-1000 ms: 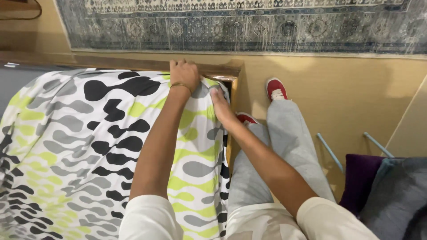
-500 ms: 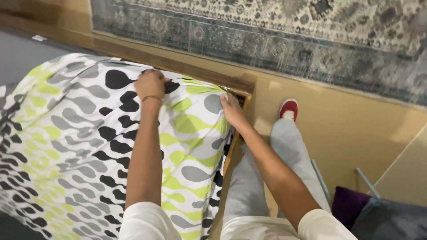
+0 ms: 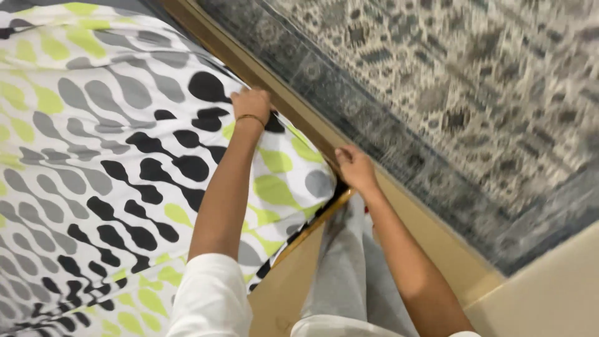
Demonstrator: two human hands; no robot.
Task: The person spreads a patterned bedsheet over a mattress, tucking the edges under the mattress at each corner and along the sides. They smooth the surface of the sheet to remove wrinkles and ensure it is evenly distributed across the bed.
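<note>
1. The left hand (image 3: 251,105) is closed on the patterned bedsheet (image 3: 93,162), fingers curled into the cloth at the bed's far edge. A thin bracelet (image 3: 250,117) circles that wrist.
2. The right hand (image 3: 353,167) pinches the same sheet at the corner of the bed, fingers pressed where the cloth meets the wooden bed frame (image 3: 293,103).
3. The bedsheet, white with black, grey and lime-green blobs, lies spread over the bed, filling the left side of the view, with its corner hanging over the frame between the two hands.
4. The sheet looks light, soft and limp, so it would likely bunch and slide; the edge and corner, where both hands already sit, seem the best places to grip.
5. Beyond the frame lies tan floor (image 3: 549,281) and a grey-blue patterned rug (image 3: 474,93). The person's grey trouser leg (image 3: 346,274) stands just beside the bed corner.
</note>
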